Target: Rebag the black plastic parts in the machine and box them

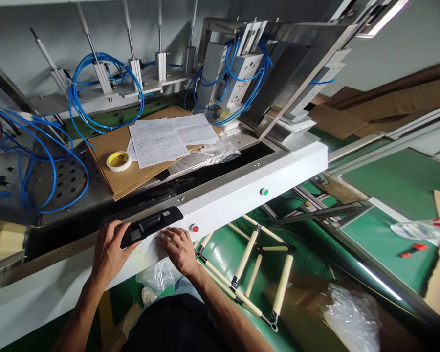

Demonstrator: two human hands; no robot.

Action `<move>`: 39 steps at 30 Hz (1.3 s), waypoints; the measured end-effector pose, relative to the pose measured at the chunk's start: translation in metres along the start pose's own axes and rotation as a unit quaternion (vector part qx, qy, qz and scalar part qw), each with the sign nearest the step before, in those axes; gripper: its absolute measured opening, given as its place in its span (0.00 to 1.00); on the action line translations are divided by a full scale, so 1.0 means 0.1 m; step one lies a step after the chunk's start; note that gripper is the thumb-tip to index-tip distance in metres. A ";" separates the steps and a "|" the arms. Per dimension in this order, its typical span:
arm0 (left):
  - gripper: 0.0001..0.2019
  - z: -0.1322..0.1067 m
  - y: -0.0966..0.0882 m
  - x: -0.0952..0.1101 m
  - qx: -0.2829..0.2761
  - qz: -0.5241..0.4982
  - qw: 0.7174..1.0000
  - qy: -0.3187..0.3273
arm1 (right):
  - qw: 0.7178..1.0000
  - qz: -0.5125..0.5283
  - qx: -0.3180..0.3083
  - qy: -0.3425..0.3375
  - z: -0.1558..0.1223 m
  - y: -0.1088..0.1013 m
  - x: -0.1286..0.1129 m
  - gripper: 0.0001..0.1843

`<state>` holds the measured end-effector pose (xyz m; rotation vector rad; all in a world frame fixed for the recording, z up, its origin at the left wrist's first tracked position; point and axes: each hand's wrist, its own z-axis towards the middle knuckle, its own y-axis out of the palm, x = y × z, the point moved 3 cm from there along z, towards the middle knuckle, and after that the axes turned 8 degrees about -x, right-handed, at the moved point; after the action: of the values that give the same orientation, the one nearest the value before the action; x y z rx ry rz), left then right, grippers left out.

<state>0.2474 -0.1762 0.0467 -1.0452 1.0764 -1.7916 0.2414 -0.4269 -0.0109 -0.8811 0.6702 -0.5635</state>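
Note:
A black plastic trim panel [154, 224], which looks like a car door switch panel, lies along the front ledge of the machine. It has a long recess, a grey insert at its left end and a small light switch-like piece near its right end. My left hand [110, 252] is closed around the panel's left end, thumb below and fingers over the top. My right hand [179, 248] rests on the white front beam [234, 201], fingers lightly bent and lying just below the panel's lower edge. Whether its fingertips touch the panel I cannot tell.
Behind the ledge lie cardboard sheets [110, 176] with printed papers [159, 142] and a tape roll [118, 161]. Blue air hoses [71, 98] loop around the cylinders. A red button [194, 228] sits beside my right hand, a green button [264, 191] farther right. A pipe frame [247, 256] stands below.

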 end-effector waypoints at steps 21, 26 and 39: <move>0.13 -0.99 0.08 0.09 0.120 0.141 0.983 0.002 | 1.000 0.027 -0.001 0.011 0.11 -0.07 -0.01 0.18; 0.09 -0.94 0.13 0.08 0.125 0.135 0.983 -0.015 | 0.998 0.048 -0.025 0.019 0.22 -0.19 -0.06 0.15; 0.07 -0.98 0.15 0.00 0.146 0.090 0.985 -0.017 | 0.998 0.058 -0.034 0.005 0.26 -0.24 -0.06 0.14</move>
<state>0.1608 -0.1541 0.0028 -0.7731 0.8293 -1.7151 0.2519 -0.4220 0.0234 -0.8963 0.7483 -0.4431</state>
